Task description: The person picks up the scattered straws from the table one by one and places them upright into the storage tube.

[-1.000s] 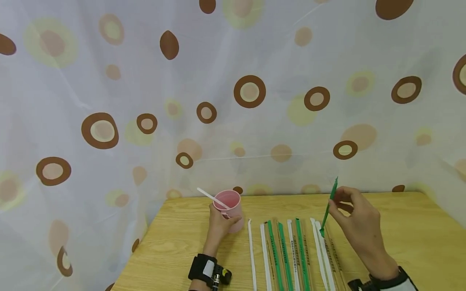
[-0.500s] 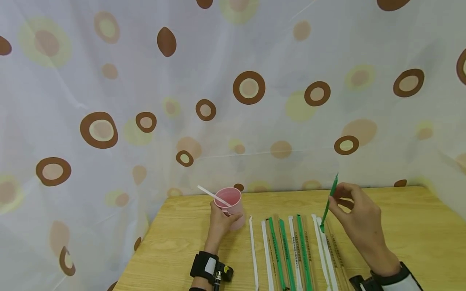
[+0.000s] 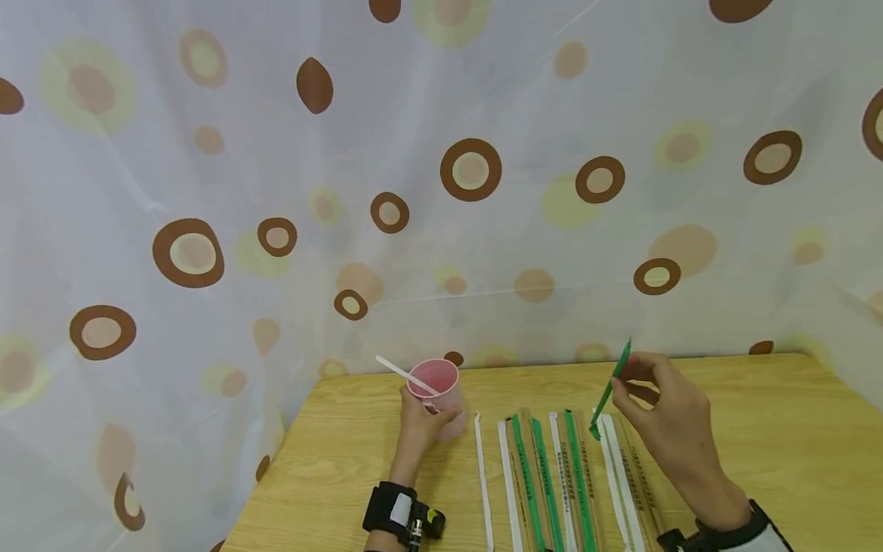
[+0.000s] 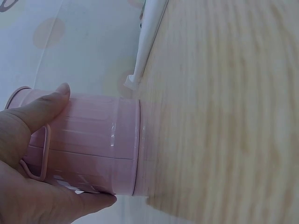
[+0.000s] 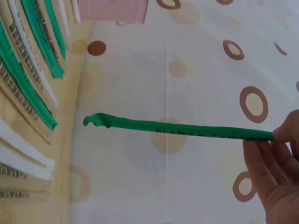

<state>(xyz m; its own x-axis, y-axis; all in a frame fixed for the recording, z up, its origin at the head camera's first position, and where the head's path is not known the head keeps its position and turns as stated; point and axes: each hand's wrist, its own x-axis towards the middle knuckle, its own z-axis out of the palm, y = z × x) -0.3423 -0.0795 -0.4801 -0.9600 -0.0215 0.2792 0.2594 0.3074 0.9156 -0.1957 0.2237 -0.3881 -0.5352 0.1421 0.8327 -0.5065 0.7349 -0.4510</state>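
On the left side of the table my left hand (image 3: 421, 428) grips a pink cup (image 3: 448, 399), thumb and fingers around its body near the handle (image 4: 46, 154). The cup stands upright, with a white straw (image 3: 398, 369) leaning in it and sticking out over the rim. Above the row of straws, my right hand (image 3: 672, 422) pinches a green paper-wrapped straw (image 5: 177, 128) between thumb and fingers. That straw slants, its twisted wrapper end (image 5: 97, 120) pointing down. Dark printing runs along its wrapper.
Several wrapped straws lie side by side on the wooden table (image 3: 331, 460): white ones (image 3: 510, 483), green ones (image 3: 526, 479) and brown printed ones (image 3: 645, 483). One white straw (image 3: 484, 483) lies apart, nearest the cup. A dotted curtain (image 3: 414, 253) hangs behind the table.
My right hand has shifted slightly to the left with the green straw, which now tilts more. My left hand keeps its grip on the cup, in nearly the same place.
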